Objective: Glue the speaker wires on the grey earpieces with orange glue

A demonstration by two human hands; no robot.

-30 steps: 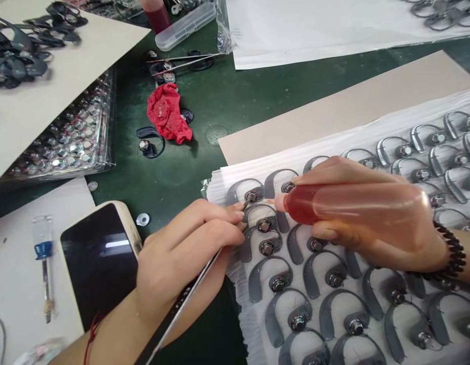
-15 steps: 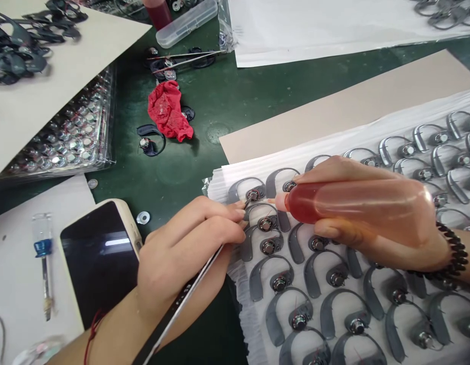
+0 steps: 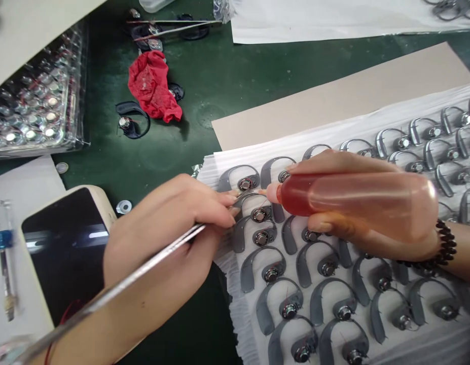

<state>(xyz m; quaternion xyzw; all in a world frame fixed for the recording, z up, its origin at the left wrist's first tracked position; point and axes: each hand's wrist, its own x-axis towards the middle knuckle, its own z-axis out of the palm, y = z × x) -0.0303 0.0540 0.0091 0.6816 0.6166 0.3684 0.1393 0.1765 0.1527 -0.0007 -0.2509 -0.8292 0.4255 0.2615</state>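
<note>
My left hand (image 3: 162, 223) pinches a pair of metal tweezers (image 3: 143, 268), whose long shank slants back over the wrist. Their tips reach the top-left grey ear-hook earphone shells (image 3: 245, 183), beside a round silver speaker. My right hand (image 3: 356, 241) wraps around a soft squeeze bottle (image 3: 371, 195) lying nearly level, with red liquid at its nozzle end. The thin nozzle tip (image 3: 262, 192) points left and comes close to the tweezer tips; whether they touch I cannot tell. Several more shells with speakers and fine wires lie in rows on white foam sheet (image 3: 242, 344).
At left lie a phone (image 3: 67, 243), a blue-collared dispensing needle (image 3: 2, 241) and a clear tray of speakers (image 3: 33, 116). A red cloth (image 3: 151, 86), a loose dark ear-hook (image 3: 132, 119) and another tweezers (image 3: 181, 28) rest on the green table. Beige card (image 3: 314, 101) lies behind the foam.
The view has shifted, so the table things sit further left and higher. The tweezers' shank has swung lower toward the left wrist. Both hands keep their holds near the same shells.
</note>
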